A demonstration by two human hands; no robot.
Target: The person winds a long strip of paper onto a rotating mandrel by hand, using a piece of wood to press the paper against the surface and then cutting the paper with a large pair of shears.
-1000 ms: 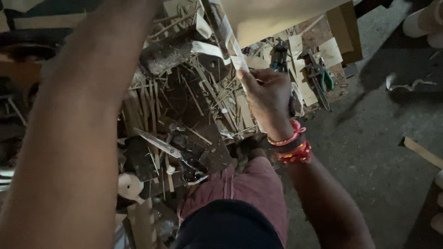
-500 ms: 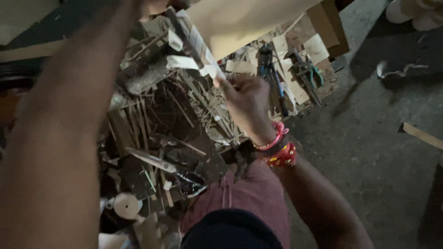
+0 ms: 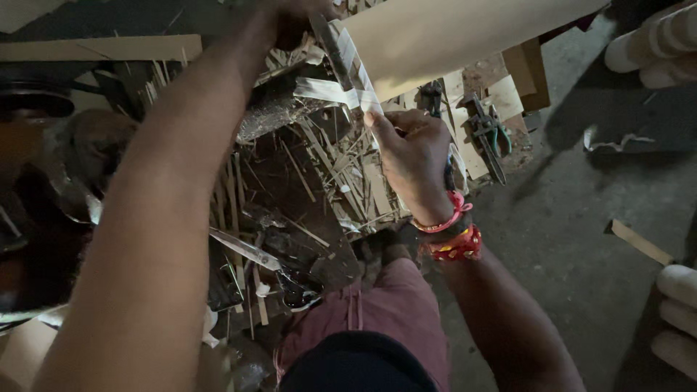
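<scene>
Pale tape-wrapped thin stick (image 3: 347, 62), far centre above the wood-scrap pile (image 3: 319, 181): light, stiff, probably snaps easily (grip near ends). Right hand (image 3: 414, 163) pinches its tape strip; left hand (image 3: 290, 22) clamps the far end.

The floor (image 3: 581, 218) is grey concrete, dim and dusty. Thin wood strips (image 3: 327, 181) and offcuts lie in a messy pile on it. Pliers (image 3: 488, 134) rest beside cardboard pieces (image 3: 519, 87). Light is weak.
</scene>
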